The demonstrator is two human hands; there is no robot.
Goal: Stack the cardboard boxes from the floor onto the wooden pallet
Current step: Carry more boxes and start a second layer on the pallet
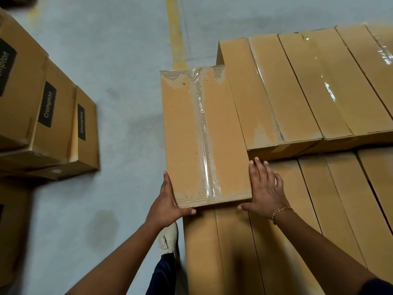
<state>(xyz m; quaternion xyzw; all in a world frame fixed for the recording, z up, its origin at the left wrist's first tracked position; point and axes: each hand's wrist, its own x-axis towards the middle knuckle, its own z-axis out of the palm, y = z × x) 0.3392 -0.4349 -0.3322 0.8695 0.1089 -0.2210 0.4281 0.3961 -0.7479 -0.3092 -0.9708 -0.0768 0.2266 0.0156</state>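
Note:
A taped cardboard box (191, 133) lies on top of a layer of long boxes (319, 199), at the stack's left edge. Its right side sits against a raised row of boxes (297, 88). My left hand (168, 206) cups the box's near left corner, with fingers straight along the left side and the thumb under the near edge. My right hand (265, 188) lies flat against the near right corner, fingers straight, thumb along the near edge. The stacked boxes hide the wooden pallet.
Several labelled cardboard boxes (53, 116) stand on the grey floor at the left. A yellow floor line (175, 33) runs away beyond the stack. My shoe (169, 239) is on the floor beside the stack's left edge.

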